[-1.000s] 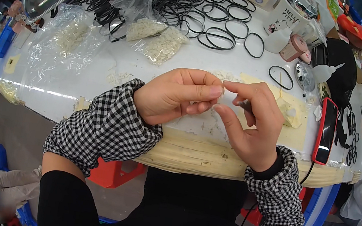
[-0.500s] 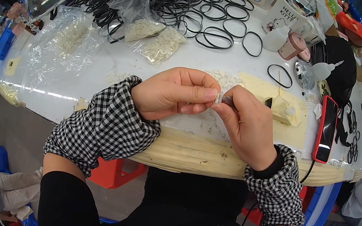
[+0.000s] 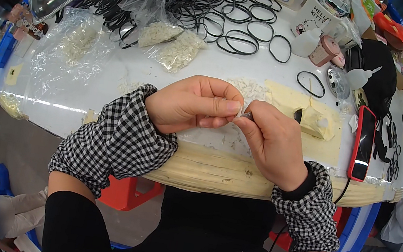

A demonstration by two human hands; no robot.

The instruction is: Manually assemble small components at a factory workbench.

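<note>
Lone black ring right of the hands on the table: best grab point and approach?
Black ring lies flat and alone on the white table, no others overlapping. Probably best from above, pinching its near rim across the thin band. Its right side sits close to a round clear lid; the left and near sides are freer.

Mount: head-worn fisheye, the left one of a side-by-side pair.
Facing: steeply down and forward, over the person's own chest onto the white table (image 3: 113, 87).
Distance: close; the left hand (image 3: 191, 104) and right hand (image 3: 272, 139) sit at frame centre, forearms entering from the lower edge.
Distortion: strong (the table's front edge bows, corners go black).
Reach: the far clutter of black rubber rings (image 3: 236, 32) shows along the top rim.
Shared view: none, only one camera supplied.
</note>
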